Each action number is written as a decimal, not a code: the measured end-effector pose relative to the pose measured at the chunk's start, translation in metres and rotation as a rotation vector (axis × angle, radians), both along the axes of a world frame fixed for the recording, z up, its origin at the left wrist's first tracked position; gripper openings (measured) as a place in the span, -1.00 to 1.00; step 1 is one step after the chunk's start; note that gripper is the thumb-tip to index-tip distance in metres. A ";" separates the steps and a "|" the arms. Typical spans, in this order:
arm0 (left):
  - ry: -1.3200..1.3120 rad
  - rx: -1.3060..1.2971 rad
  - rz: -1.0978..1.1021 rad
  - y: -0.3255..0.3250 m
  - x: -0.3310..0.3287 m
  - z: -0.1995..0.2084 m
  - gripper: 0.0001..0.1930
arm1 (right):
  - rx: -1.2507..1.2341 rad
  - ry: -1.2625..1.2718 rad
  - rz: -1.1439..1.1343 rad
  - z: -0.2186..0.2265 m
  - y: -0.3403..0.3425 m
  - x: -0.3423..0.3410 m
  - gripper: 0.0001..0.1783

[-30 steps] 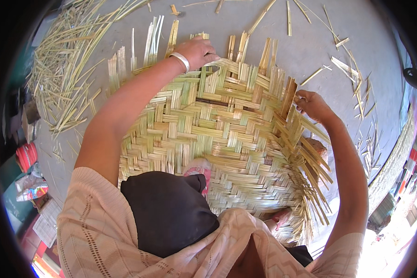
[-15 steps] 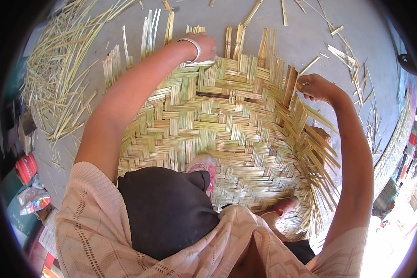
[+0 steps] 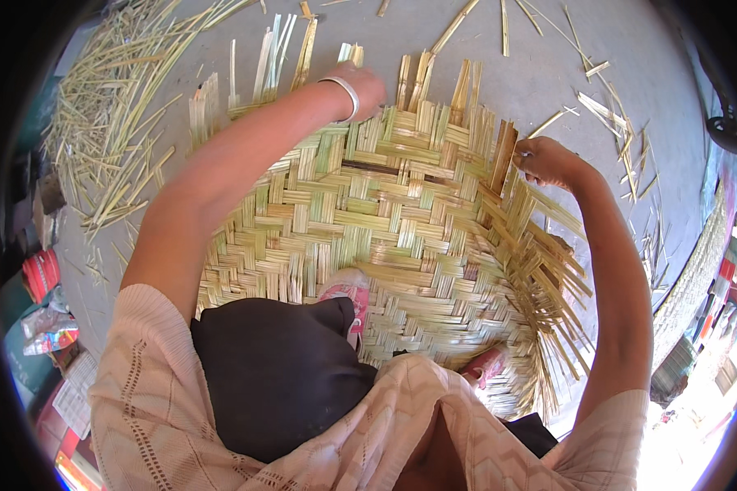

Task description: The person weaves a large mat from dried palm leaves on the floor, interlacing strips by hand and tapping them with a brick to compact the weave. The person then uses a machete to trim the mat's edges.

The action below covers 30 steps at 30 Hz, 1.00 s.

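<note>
A mat [image 3: 360,217] of flat, split cane-like strips, in pale yellow and green, lies woven under my feet. Loose strip ends stick out along its far and right edges. At the far edge my left hand [image 3: 365,90], wearing a pale bangle [image 3: 345,92] on the wrist, is closed with its fingers curled down at the weave. What it grips is hidden behind the hand. At the right edge my right hand [image 3: 551,162] is closed, thumb and fingers pinched against an upright brownish strip [image 3: 504,155].
Loose thin strips heap on the grey floor [image 3: 532,78] at the far left [image 3: 110,123], and more scatter at the right [image 3: 618,123]. Bent strips [image 3: 549,278] fan out past the mat's right edge. My pink shoes [image 3: 348,299] stand on the mat. Bags and clutter line the left rim.
The whole view has shifted slightly. My left hand has edged a little to the right along the far edge. My right hand stays at the brownish strip.
</note>
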State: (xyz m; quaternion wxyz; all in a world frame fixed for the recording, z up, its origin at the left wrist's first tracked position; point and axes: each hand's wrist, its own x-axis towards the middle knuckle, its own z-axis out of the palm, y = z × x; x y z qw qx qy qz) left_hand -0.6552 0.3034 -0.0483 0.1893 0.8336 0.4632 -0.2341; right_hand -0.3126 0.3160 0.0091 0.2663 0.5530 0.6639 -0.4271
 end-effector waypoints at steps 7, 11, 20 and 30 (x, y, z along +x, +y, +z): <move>0.045 -0.132 0.070 0.014 0.004 -0.003 -0.71 | 0.050 0.030 0.043 -0.003 0.000 0.004 -0.65; 0.093 -0.109 0.056 0.014 0.011 -0.002 -0.74 | -0.005 0.040 0.024 -0.010 0.002 0.007 -0.60; 0.131 0.060 -0.041 0.001 0.028 0.027 -0.68 | 0.051 0.087 0.082 -0.016 0.003 0.017 -0.54; -0.557 0.388 -0.439 -0.009 0.177 0.061 -0.09 | 0.024 0.076 0.041 -0.012 0.007 0.055 -0.52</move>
